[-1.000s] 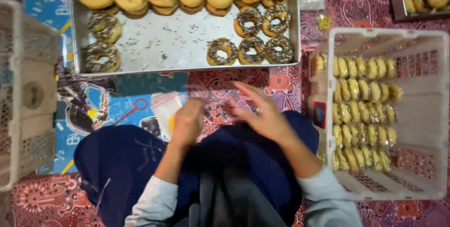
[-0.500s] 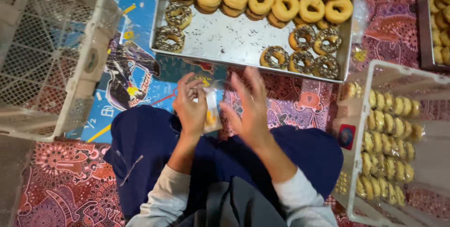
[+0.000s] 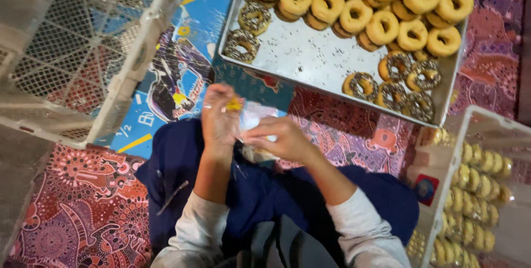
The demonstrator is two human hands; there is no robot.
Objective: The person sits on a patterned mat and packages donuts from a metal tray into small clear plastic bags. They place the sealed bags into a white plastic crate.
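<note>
**Bagging over the lap, below the doughnut tray**

Far left of the metal tray (image 3: 310,66), an empty white lattice crate (image 3: 83,52) sits tilted on the patterned mat (image 3: 83,212). Nearer in, just below the tray's left corner, the left hand (image 3: 220,117) is raised with its fingers closed together on the upper edge of a clear plastic bag (image 3: 255,127), where a small yellow tag or tie (image 3: 234,103) shows at the fingertips. Right beside it, below the tray's front rim, the right hand (image 3: 281,141) has its fingers curled and pinched on the same bag lower down. The bag hangs between the two hands over the dark blue lap; whether anything is inside it is too blurred to tell.

To handle this well, I judge the upper pinch should stay firm on the neck while the lower hand supports the thin film, keeping it taut and clear of the mat.

On the tray itself lie plain glazed doughnuts (image 3: 381,2) along the back and sprinkled ones (image 3: 398,82) toward the front right. Right of the tray, a second white crate (image 3: 487,190) holds rows of bagged yellow doughnuts.
</note>
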